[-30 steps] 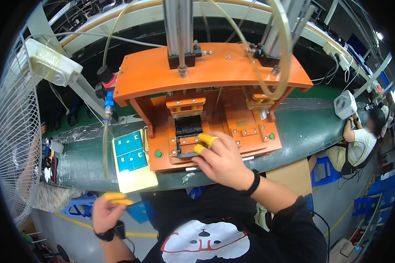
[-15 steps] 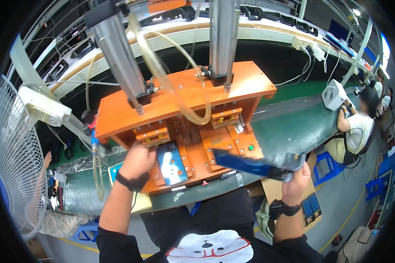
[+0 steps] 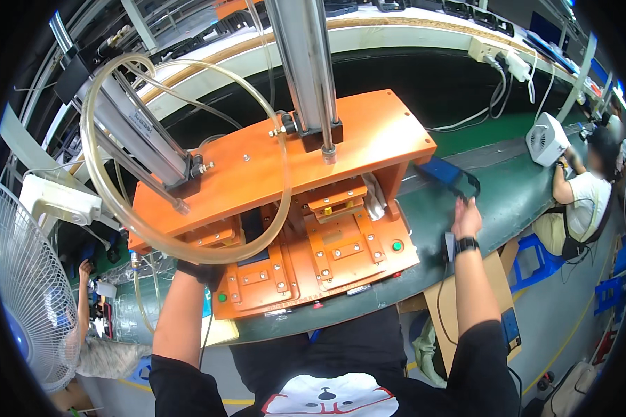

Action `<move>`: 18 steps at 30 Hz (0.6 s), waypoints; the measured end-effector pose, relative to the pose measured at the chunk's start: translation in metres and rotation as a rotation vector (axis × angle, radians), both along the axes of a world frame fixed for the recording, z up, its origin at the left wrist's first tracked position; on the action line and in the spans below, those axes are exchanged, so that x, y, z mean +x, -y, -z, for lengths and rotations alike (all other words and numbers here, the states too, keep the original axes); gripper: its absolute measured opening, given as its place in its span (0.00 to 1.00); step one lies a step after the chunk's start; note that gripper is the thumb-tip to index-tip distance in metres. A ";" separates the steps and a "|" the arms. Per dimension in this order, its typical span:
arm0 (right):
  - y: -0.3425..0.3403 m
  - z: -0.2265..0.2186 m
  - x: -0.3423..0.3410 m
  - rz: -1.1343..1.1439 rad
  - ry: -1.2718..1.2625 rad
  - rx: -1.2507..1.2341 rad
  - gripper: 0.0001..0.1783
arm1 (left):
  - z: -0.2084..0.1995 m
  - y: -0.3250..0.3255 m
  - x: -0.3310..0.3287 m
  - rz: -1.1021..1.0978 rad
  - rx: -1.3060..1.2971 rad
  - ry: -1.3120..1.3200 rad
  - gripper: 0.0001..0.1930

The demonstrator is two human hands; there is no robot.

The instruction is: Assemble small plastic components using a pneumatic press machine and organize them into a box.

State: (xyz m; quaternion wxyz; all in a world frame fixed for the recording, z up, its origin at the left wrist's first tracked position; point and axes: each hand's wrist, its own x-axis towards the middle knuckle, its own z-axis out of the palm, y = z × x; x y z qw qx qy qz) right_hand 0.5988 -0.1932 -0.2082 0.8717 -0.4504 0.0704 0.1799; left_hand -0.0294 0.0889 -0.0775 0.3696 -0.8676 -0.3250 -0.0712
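At the right of the orange press point(image 3: 257, 163), my right hand point(image 3: 468, 221) reaches over the green belt. Its fingers are closed at the black looped end of a flat blue panel point(image 3: 439, 171), whose far end is beside the press leg. My left forearm point(image 3: 181, 323) reaches to the press's left side, with a black band point(image 3: 200, 271) at the wrist. The press's top and a clear hose point(image 3: 188, 251) hide my left hand, so its fingers do not show. A dark flat panel point(image 3: 256, 233) sits partly under the left press head. The right fixture point(image 3: 339, 243) holds no panel.
Two metal cylinders point(image 3: 306, 62) rise from the press. A white fan point(image 3: 31, 299) stands at far left. A small white fan point(image 3: 546, 139) and a seated person point(image 3: 584, 187) are at right. Cardboard point(image 3: 466, 306) lies below my right arm.
My right hand has carried the blue panel up and right, past the press. The left panel has gone back under the press head, and my left hand has slipped out of sight there.
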 end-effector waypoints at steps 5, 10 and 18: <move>-0.109 -0.036 -0.002 -0.364 0.058 -0.380 0.23 | -0.018 0.031 0.011 -0.052 -0.069 0.033 0.22; -0.127 -0.023 0.014 -0.502 1.037 -0.983 0.32 | -0.044 0.046 0.033 -0.060 -0.146 0.078 0.22; 0.052 -0.031 -0.053 -0.567 0.803 -0.610 0.13 | -0.051 0.053 0.029 0.011 -0.344 0.219 0.22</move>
